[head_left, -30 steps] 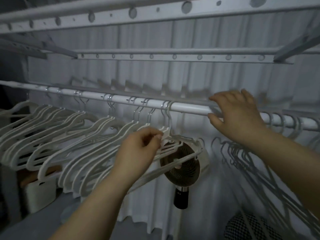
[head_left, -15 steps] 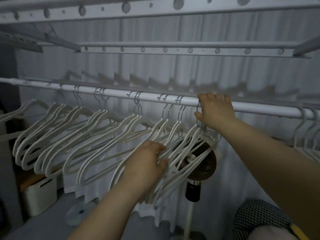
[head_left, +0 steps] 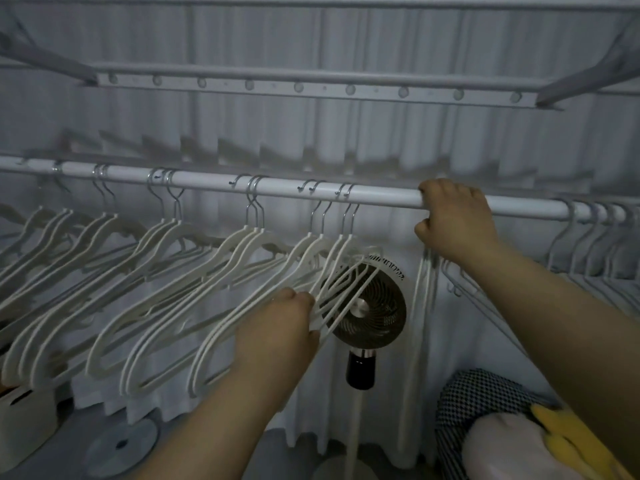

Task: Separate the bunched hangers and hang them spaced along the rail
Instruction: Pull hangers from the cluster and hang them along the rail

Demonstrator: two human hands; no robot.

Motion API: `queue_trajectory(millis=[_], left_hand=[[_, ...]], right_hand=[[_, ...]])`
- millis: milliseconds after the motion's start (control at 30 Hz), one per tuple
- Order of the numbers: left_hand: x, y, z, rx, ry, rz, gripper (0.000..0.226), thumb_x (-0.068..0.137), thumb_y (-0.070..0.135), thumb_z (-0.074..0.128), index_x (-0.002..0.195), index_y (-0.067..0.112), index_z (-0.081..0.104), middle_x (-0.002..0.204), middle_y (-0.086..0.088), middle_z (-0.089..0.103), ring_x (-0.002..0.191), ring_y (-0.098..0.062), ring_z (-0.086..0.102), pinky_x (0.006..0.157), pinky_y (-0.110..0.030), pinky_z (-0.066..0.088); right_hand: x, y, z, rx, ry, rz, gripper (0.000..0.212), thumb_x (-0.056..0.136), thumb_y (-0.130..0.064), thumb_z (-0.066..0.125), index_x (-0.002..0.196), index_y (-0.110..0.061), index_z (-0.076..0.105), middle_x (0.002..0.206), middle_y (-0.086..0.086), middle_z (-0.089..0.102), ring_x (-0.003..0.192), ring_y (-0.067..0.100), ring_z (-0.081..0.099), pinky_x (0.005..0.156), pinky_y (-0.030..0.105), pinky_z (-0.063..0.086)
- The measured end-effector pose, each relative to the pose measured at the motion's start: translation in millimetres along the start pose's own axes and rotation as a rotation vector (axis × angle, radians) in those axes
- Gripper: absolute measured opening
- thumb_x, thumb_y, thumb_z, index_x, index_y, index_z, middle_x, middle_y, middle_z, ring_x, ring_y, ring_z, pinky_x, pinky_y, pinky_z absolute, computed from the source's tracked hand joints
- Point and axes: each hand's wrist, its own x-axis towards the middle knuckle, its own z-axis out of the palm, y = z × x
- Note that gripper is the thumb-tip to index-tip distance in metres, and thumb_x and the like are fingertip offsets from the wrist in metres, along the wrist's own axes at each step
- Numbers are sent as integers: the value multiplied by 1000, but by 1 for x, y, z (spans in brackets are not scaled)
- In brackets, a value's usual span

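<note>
A long white round metal rail runs across the view, slightly lower toward its right end. Along its left and middle stretch hang white plastic hangers with silver wire hooks, mostly in close pairs with gaps of bare rail between them. At the rail's right end a tight bunch of thin pale hangers crowds together, hooks nearly touching.

The right hand sits on the rail between the two groups, its fingers curled over the top and the thumb below, clamped on the rail; a few thin hangers hang beneath it, though whether it also holds their hooks cannot be told.

The left hand is lower, fingers bent together against the lower bars of the rightmost spaced pair, pressing on them.

Behind stands a round dark fan with a wire grille before a white pleated curtain.
</note>
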Motion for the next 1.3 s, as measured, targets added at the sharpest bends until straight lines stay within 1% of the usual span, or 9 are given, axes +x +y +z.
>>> queue_trajectory(millis=[200, 333, 433, 600, 933, 1067, 1167, 1233, 1300], left_hand=[[4, 21, 3, 256, -4, -41, 23, 90, 24, 49, 107, 12, 57, 119, -1, 49, 107, -21, 54, 76, -27, 41], [7, 26, 3, 337, 30, -21, 29, 91, 23, 41, 112, 13, 59, 128, 2, 46, 119, -21, 42, 92, -30, 35], [9, 36, -5, 314, 104, -44, 31, 91, 28, 40, 109, 15, 62, 123, 2, 51, 115, -22, 47, 93, -31, 32], [19, 65, -9, 192, 88, -104, 27, 92, 28, 41, 96, 11, 62, 103, -9, 65, 99, -29, 60, 72, -28, 40], [44, 112, 24, 174, -17, -128, 29, 92, 30, 44, 98, 9, 64, 104, -11, 67, 98, -28, 62, 76, -28, 45], [11, 93, 24, 82, -84, -209, 30, 92, 35, 44, 91, 14, 65, 97, -5, 70, 91, -24, 65, 80, -31, 51], [-23, 73, 10, -10, -120, -252, 30, 92, 38, 46, 90, 17, 67, 88, -1, 71, 79, -18, 67, 76, -32, 55], [-46, 65, -1, -34, -111, -235, 28, 92, 37, 47, 85, 20, 67, 84, 3, 71, 71, -12, 64, 72, -29, 54], [-66, 58, -12, -49, -88, -200, 24, 92, 38, 46, 76, 28, 62, 79, 9, 69, 61, -3, 58, 68, -26, 50]], right_hand=[[-7, 31, -4, 1, -5, 12, 47, 81, -13, 53, 126, -6, 44, 126, 15, 51, 114, 33, 45, 97, 38, 27], [-10, 50, -6, 23, -5, -12, 47, 81, -11, 54, 126, -5, 45, 124, 16, 51, 112, 33, 46, 95, 36, 27], [-11, 64, -7, 30, -8, -39, 47, 81, -11, 54, 127, -6, 45, 124, 15, 51, 111, 32, 46, 94, 35, 27], [-15, 86, -8, 38, -15, -78, 48, 81, -12, 53, 129, -8, 44, 127, 14, 50, 113, 31, 45, 94, 35, 27], [-19, 111, -7, 117, -6, -190, 51, 86, -20, 52, 134, -10, 40, 139, 10, 43, 125, 29, 41, 104, 34, 24], [-26, 106, 2, 194, 274, -373, 43, 71, -26, 41, 95, -2, 67, 97, 16, 69, 98, 30, 58, 93, 37, 35], [-38, 91, 4, 230, 271, -512, 37, 71, -25, 41, 83, -4, 69, 83, 10, 71, 91, 24, 55, 89, 33, 41], [-48, 77, 2, 254, 157, -533, 42, 75, -29, 41, 95, -5, 69, 92, 11, 71, 91, 30, 64, 88, 38, 47], [-57, 58, -6, 308, -11, -446, 49, 86, -36, 43, 125, -7, 53, 124, 12, 59, 117, 30, 52, 103, 37, 35]])
